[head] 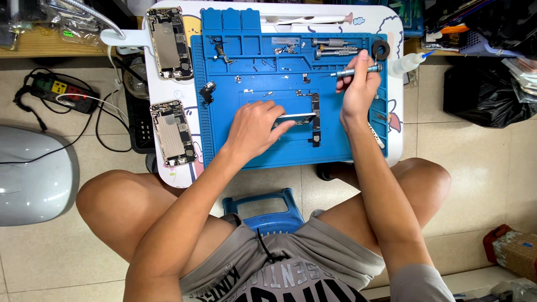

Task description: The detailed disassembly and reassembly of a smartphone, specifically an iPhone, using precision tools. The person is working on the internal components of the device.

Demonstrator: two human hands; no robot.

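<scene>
Fingers: the left hand point(254, 126) presses its fingers together on a small white-edged part point(296, 118), pinning it flat against the mat. The right hand point(358, 84) has its fingers clamped around a slim grey screwdriver point(358, 70), held level above the mat, tip pointing left.
Board: a dark narrow circuit board point(316, 120) lies on the mat touching the part's right end, between the two hands, so the pinning hand steadies it.
Mat: a blue work mat point(224, 151) covers most of the small white table point(394, 145); its top trays hold loose screws and small parts, likely to stop them rolling off.
Spare tools: two more drivers point(333, 46) lie in the upper right tray, near the right hand.
Phones: two opened phone shells point(170, 42) point(172, 133) lie face up at the table's left edge, well apart from the hands.
Bottle: a small clear squeeze bottle point(405, 62) rests at the right edge.
Seat: the person sits low, knees spread either side of a blue stool point(263, 210).
</scene>
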